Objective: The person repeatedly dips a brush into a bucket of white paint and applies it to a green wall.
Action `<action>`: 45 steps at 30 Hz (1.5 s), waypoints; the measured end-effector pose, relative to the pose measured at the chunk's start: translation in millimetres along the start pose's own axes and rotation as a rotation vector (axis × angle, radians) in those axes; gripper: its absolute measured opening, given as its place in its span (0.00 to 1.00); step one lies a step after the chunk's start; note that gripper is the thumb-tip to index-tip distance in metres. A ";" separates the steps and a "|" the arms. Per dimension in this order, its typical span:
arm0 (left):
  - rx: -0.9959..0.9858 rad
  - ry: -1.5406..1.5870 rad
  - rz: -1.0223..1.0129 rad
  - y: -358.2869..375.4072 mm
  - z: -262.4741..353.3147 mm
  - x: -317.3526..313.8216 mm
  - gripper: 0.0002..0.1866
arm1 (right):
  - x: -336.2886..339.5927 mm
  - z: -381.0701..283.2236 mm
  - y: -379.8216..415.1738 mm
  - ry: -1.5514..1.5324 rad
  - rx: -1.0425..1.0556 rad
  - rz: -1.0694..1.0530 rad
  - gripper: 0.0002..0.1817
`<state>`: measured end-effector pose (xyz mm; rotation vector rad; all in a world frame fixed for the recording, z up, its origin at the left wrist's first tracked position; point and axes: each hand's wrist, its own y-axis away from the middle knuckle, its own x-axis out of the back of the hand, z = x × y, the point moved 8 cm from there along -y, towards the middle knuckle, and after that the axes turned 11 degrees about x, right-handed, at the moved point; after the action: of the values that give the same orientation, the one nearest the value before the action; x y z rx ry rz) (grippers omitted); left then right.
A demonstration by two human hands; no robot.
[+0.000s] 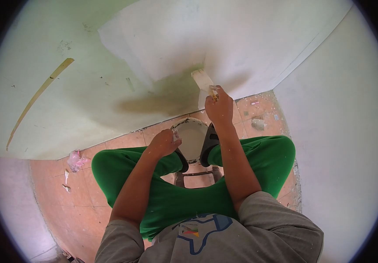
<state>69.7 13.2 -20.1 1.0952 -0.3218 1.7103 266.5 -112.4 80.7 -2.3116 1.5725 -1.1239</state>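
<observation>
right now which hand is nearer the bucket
Left: left hand is at the left edge of the bucket; right hand is farther, near the wall, holding a flat tool.

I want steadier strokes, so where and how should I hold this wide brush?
Probably by the handle, from your side, away from the wall. The brush has a broad, flat, pale head angled toward the wall, while its handle end faces you, mostly hidden in your right hand.

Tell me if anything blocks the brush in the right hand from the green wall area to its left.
Nothing visible stands between the brush in the right hand and the green wall area; only a shadow falls there. The left hand is clear of it, near the bucket.
</observation>
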 end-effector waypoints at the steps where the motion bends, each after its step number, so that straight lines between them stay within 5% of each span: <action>1: -0.001 -0.003 0.003 -0.8 -0.2 0.4 0.16 | 4.7 -7.9 -3.3 -0.002 0.002 0.003 0.19; 4: -0.006 0.030 -0.023 0.4 3.5 1.2 0.17 | 4.9 -10.6 -8.1 -0.088 -0.073 0.007 0.18; 7: 0.011 0.039 -0.054 1.4 3.4 -0.9 0.18 | 3.0 -14.8 -11.0 -0.075 0.189 0.178 0.19; 12: 0.119 -0.042 -0.163 -0.9 0.4 -2.9 0.19 | -21.7 21.2 0.5 0.153 -0.051 -0.053 0.19; 22: 0.060 -0.047 -0.101 0.8 6.6 1.4 0.19 | -23.6 37.6 13.9 0.340 -0.208 -0.279 0.21; 27: -0.003 0.042 -0.051 -0.8 2.3 -2.2 0.17 | -4.8 6.7 -0.3 0.230 -0.030 0.023 0.17; 31: 0.001 0.037 -0.033 0.7 1.8 0.0 0.17 | 13.5 -19.2 -11.6 0.044 -0.029 0.062 0.17; 34: 0.031 0.026 -0.076 0.0 -2.0 -3.1 0.17 | 26.3 -41.7 -17.5 -0.056 0.201 0.239 0.17; 39: 0.021 -0.020 -0.049 1.1 0.0 -0.6 0.15 | -21.5 -2.7 1.4 0.127 0.033 -0.050 0.17; 45: 0.012 0.034 -0.053 -0.1 -1.0 -1.2 0.16 | -39.7 27.6 19.5 0.267 -0.075 -0.155 0.20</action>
<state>69.3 13.1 -21.6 1.0730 -0.2593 1.6839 262.3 -95.6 31.4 -2.4534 1.5641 -1.4889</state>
